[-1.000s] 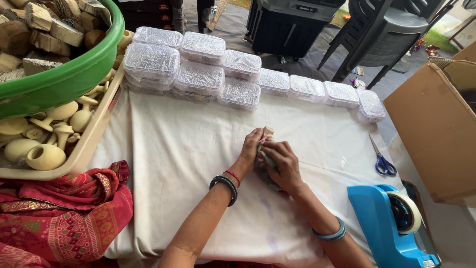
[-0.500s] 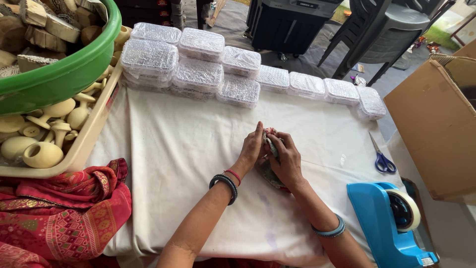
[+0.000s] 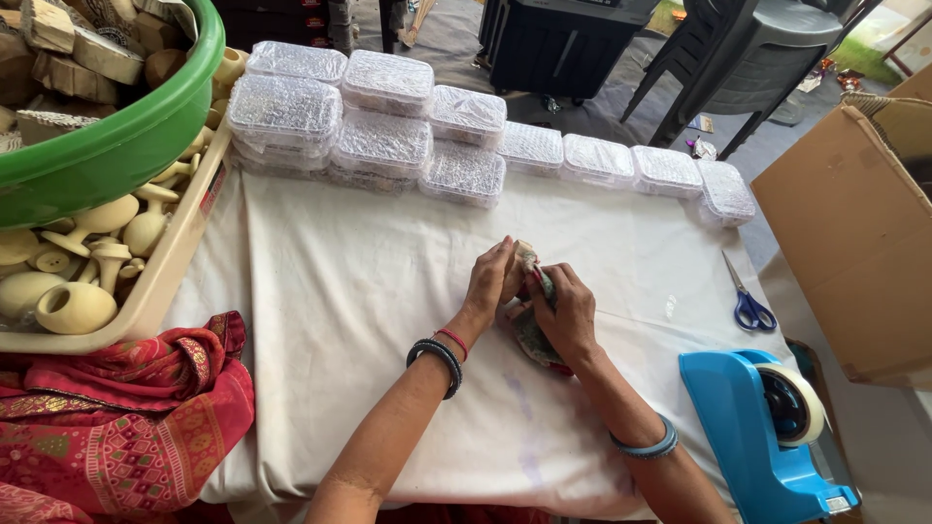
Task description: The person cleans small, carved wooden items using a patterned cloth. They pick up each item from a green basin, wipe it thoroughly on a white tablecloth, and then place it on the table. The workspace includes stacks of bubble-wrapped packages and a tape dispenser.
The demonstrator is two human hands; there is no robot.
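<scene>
My left hand [image 3: 490, 283] and my right hand [image 3: 566, 312] meet in the middle of the white cloth-covered table [image 3: 340, 311]. Both are closed around a small bundle [image 3: 530, 260], a pale object partly wrapped in patterned grey-green cloth with a red edge. The cloth's loose end [image 3: 534, 340] trails on the table under my right hand. Most of the wrapped object is hidden by my fingers.
Clear plastic boxes [image 3: 383, 136] are stacked along the far edge. A green basin [image 3: 136, 146] of wooden pieces and a beige tray [image 3: 170, 262] of pale wooden shapes stand left. Red patterned fabric [image 3: 116, 417] lies near left. Blue-handled scissors [image 3: 748, 306], a blue tape dispenser [image 3: 767, 427] and a cardboard box [image 3: 854, 233] are right.
My hands have stayed in the same spot, turning the bundle and closing the cloth more tightly around the object. Nothing else on the table has moved.
</scene>
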